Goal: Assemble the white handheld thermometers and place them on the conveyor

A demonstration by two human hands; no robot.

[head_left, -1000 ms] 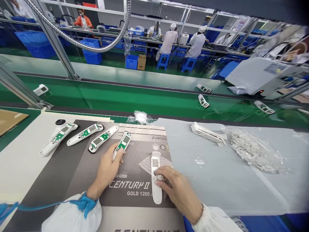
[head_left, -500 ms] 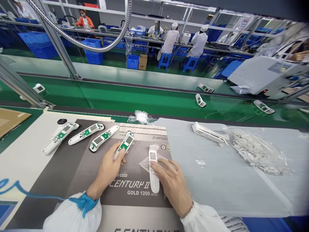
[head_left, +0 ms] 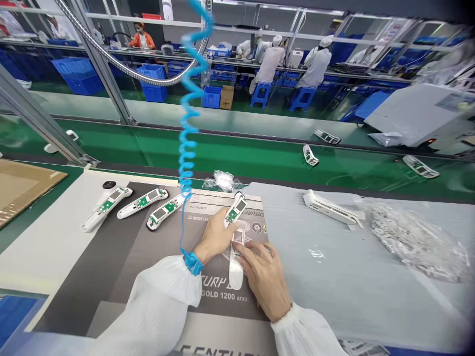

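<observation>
My left hand (head_left: 215, 235) grips a white handheld device with a green circuit board (head_left: 235, 210), its board side up, above the top end of a white plastic cover (head_left: 236, 269). The cover lies on the printed grey cardboard, and my right hand (head_left: 264, 272) has its fingertips closed on its right edge. Three similar opened devices lie to the left: one far left (head_left: 107, 207), one in the middle (head_left: 143, 202) and one nearest my left hand (head_left: 166, 211). A blue coiled cord (head_left: 188, 148) runs up from the band on my left wrist.
A clear bag of small white parts (head_left: 417, 240) and stacked white covers (head_left: 332, 208) lie on the right. Crumpled clear plastic (head_left: 222, 181) sits at the back edge. Beyond, a green conveyor (head_left: 230, 153) carries more devices. A metal post (head_left: 104, 69) stands left.
My left hand has moved right with its device, from beside the other devices to the top of the cover. The blue cord now hangs across the view. The view has shifted slightly.
</observation>
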